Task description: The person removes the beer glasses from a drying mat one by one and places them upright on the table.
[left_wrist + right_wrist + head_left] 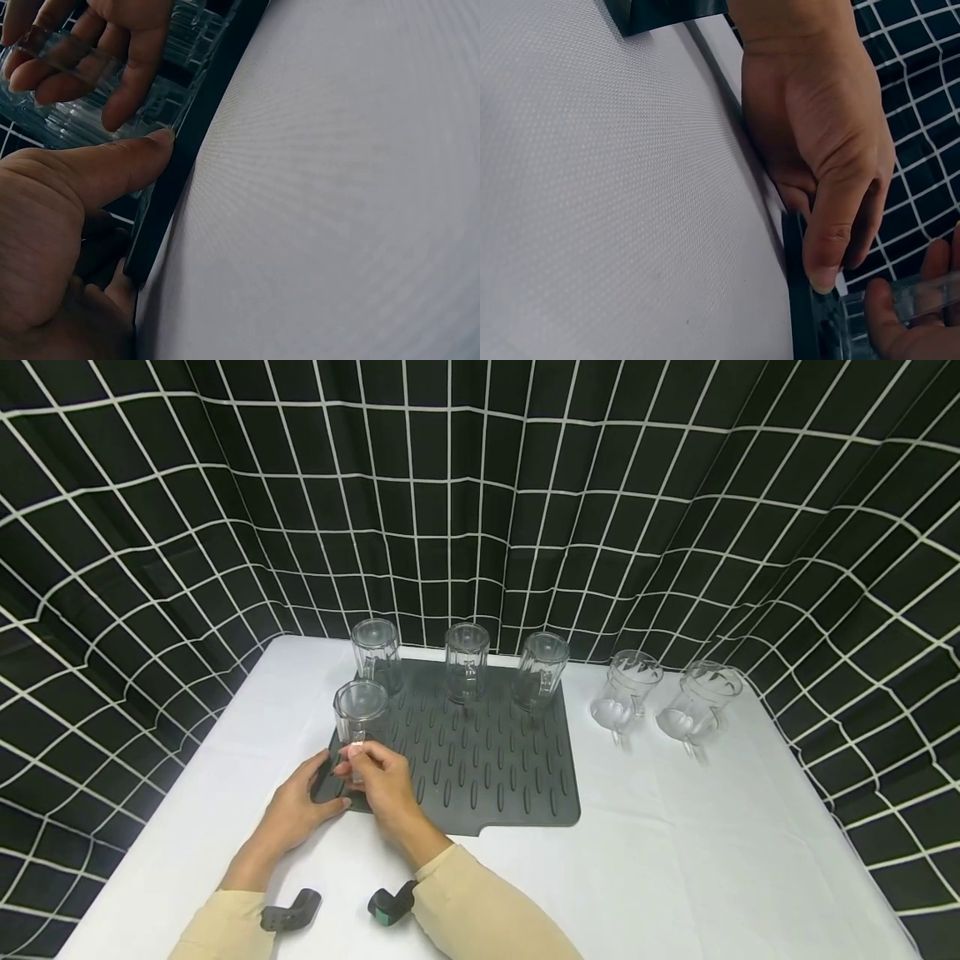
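Note:
My right hand [388,783] pinches the handle of a clear glass mug [362,706], which appears to stand upside down at the left of a dark grey ridged drying mat [495,777]. My left hand [295,808] holds the mat's near left corner. Its thumb [124,166] lies against the front edge in the left wrist view, while the other fingers are partly hidden. Behind the held mug, more glass mugs stand in a row along the mat's far side: a left one [375,652], a middle one [467,664] and a right one [542,672].
Two more clear glass mugs, one nearer [628,689] and one farther right [697,702], stand upright on the white tablecloth [675,843] beyond the mat's right edge. A black curtain [480,510] with a white grid surrounds the table's back and sides.

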`<state>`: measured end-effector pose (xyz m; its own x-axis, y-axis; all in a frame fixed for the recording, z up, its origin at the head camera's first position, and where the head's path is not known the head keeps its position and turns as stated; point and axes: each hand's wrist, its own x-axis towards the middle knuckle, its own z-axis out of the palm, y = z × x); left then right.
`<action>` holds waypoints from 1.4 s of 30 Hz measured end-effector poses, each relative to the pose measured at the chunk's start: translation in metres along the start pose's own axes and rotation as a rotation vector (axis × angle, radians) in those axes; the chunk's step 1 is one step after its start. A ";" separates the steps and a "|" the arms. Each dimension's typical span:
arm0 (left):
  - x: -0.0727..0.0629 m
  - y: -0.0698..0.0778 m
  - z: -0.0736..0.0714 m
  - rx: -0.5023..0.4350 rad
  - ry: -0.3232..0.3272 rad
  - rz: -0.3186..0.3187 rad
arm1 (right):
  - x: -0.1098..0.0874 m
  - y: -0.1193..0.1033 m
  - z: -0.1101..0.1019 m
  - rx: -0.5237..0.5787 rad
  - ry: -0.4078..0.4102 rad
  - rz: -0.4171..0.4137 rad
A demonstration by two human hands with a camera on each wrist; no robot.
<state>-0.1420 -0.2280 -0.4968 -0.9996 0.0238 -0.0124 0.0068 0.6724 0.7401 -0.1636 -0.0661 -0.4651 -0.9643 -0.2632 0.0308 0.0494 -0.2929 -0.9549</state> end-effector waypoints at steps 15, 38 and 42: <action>0.000 0.002 0.001 0.024 0.027 -0.003 | -0.025 -0.029 -0.027 -0.033 -0.007 -0.193; -0.003 0.005 0.002 0.031 0.023 -0.015 | -0.059 -0.056 -0.085 -0.021 0.030 -0.377; -0.003 0.004 0.001 0.030 0.013 -0.018 | -0.065 -0.059 -0.097 -0.034 0.043 -0.388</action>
<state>-0.1389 -0.2246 -0.4941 -0.9999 0.0019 -0.0167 -0.0107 0.6947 0.7192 -0.1289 0.0572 -0.4393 -0.9197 -0.1004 0.3795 -0.3286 -0.3322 -0.8841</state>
